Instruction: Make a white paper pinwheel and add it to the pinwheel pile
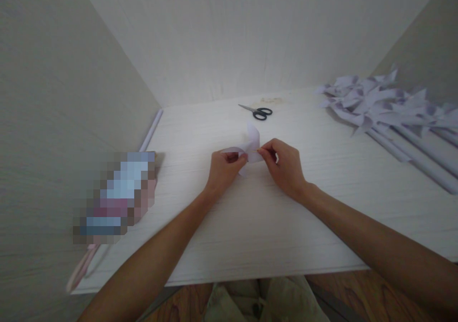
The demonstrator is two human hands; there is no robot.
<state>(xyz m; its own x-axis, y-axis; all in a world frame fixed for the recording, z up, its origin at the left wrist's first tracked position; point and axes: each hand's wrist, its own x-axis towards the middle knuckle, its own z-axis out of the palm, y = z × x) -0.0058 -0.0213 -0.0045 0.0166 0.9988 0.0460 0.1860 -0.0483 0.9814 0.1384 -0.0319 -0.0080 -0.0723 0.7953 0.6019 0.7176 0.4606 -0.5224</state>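
Note:
Over the middle of the white table, my left hand (229,167) is closed on a white paper pinwheel (253,136), its curled blades standing up and out past the fingertips. My right hand (282,162) is pinched at the pinwheel's right side. A thin yellowish stick, perhaps a toothpick, shows at its fingertips against the paper; its full length is hidden. Just beyond both hands lies a pair of scissors (258,112) with black handles, blades pointing left.
Several finished-looking paper pinwheels (375,100) on rolled paper sticks (425,152) are heaped at the right. A rolled white paper tube (152,129) lies along the left wall. Nearer on the left is a blurred-out object (125,188) with a pinkish strap (80,269). Walls enclose the table's back and sides.

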